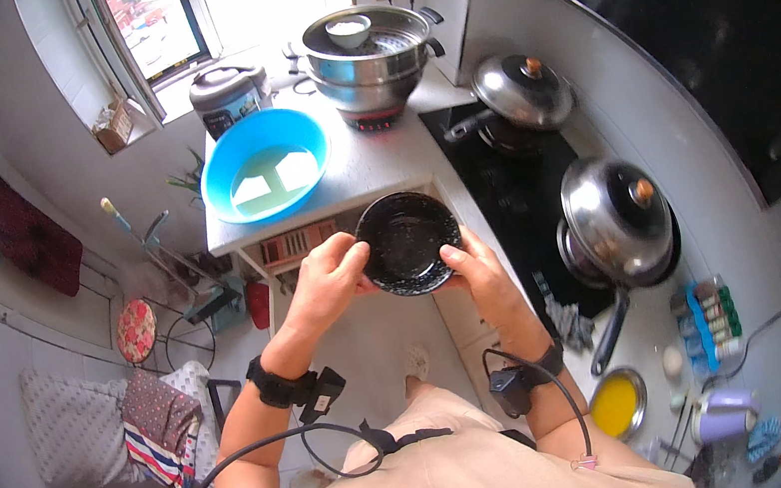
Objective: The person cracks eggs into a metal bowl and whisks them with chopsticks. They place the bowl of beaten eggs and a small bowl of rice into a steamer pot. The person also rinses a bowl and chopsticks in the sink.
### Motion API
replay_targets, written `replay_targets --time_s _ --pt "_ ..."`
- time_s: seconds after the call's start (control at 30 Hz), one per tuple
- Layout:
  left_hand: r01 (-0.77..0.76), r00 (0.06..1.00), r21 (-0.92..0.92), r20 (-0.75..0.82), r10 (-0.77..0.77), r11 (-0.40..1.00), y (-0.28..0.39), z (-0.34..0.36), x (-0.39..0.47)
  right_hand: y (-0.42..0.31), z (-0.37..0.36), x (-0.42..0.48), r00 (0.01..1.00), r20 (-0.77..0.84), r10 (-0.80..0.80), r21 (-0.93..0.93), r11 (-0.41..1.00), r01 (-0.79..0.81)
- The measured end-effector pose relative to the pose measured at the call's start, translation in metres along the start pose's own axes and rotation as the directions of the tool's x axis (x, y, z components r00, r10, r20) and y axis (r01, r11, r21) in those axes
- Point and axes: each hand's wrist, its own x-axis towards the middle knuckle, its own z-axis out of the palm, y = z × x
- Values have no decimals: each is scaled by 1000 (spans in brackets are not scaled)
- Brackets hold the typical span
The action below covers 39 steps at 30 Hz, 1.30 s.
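A black speckled bowl [408, 241] is held up before me, its inside facing the camera, with some shine on its bottom. My left hand [335, 271] grips its left rim, thumb on top. On the right side my right hand [477, 269] holds the rim in the same way. Past the bowl, a blue plastic basin [215, 183] with cloudy liquid rests on the white counter's corner [365, 172]. Behind it to the right stands a stainless steel steamer pot [370, 84], with a small bowl [350, 32] of white contents in its top tier.
A rice cooker [228, 94] stands by the window. On the black cooktop [496, 190] are two lidded pans [523, 91], [618, 221]. A steel bowl of yellow liquid [617, 403], an egg [672, 359], a crumpled cloth [569, 323] and spice bottles [709, 325] lie at the right.
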Motion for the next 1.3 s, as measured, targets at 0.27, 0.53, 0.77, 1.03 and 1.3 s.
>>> replay_targets --time_s 0.27,0.53,0.77,1.03,1.3 --pt "51 997 10 -66 -50 999 32 -37 134 -25 -25 161 991 126 -42 -74 996 52" --pt "-42 997 101 73 35 994 58 -70 279 -63 -39 283 995 48 -86 -167 982 93" --pt "-71 982 114 182 49 991 88 -91 399 -88 -54 386 983 -74 -167 -345 929 132" --pt "78 967 338 201 -153 938 72 -98 501 -85 -87 487 990 -92 105 -499 856 -137" --pt "229 918 503 175 -357 834 62 -93 554 -74 -112 564 911 -52 408 -592 722 -358"
